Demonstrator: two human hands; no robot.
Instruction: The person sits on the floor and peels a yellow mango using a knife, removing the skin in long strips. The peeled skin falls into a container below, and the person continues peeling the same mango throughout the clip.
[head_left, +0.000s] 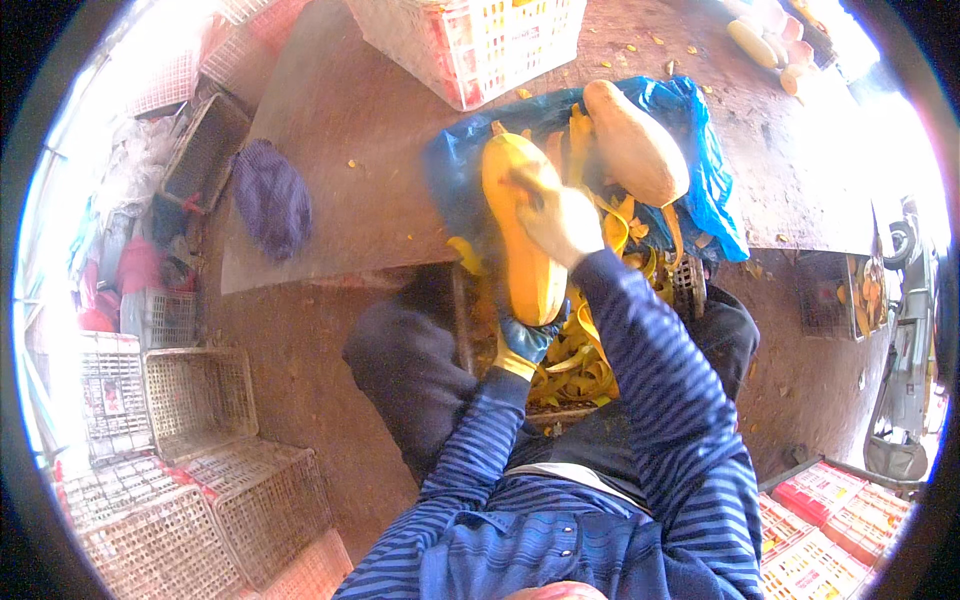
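A mostly peeled butternut squash (523, 232) points away from me, its far part over a blue plastic sheet (461, 161) at the table edge. My left hand (529, 334), in a dark blue coated glove with a yellow cuff, cups the near end. My right hand (556, 217) is bare and blurred on the squash's upper side. Its fingers are curled around a small hand tool (531, 182), too blurred to identify fully. An unpeeled butternut squash (637, 142) lies to the right. Peel strips (574, 371) fill a container between my knees.
A white plastic crate (480, 52) stands on the brown table (352, 180) ahead. A dark blue cloth item (271, 199) lies at its left edge. Several pale squashes (752, 43) sit far right. Stacked crates (255, 502) are on the lower left; red crates (844, 499) are lower right.
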